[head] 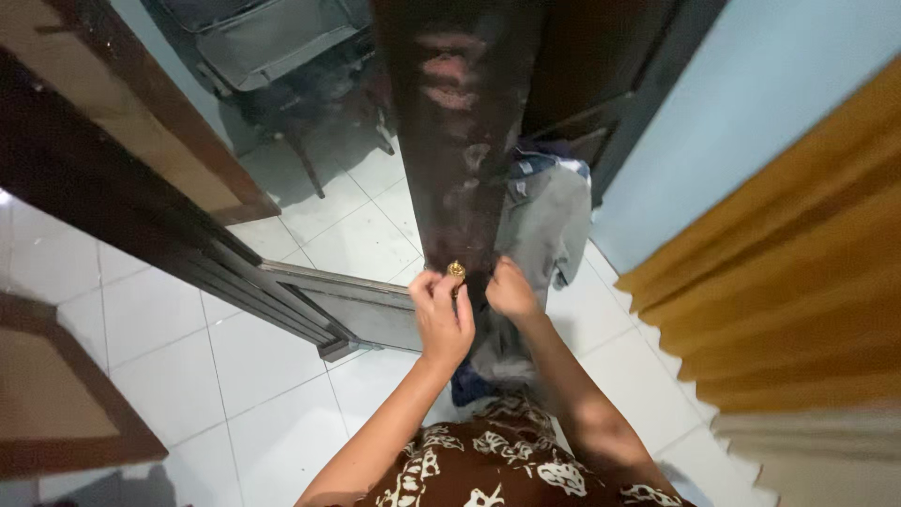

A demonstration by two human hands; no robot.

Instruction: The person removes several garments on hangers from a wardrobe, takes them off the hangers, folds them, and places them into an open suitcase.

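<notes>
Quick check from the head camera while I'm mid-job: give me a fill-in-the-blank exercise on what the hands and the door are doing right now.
1. The left hand has its fingers at a small ____-coloured knob on the dark wooden door.
2. The right hand rests against the door's ____ edge.
3. Grey cloth hangs just ____ the door.
4. The floor is laid with ____ tiles.

Missing words: gold; right; behind; white
</notes>
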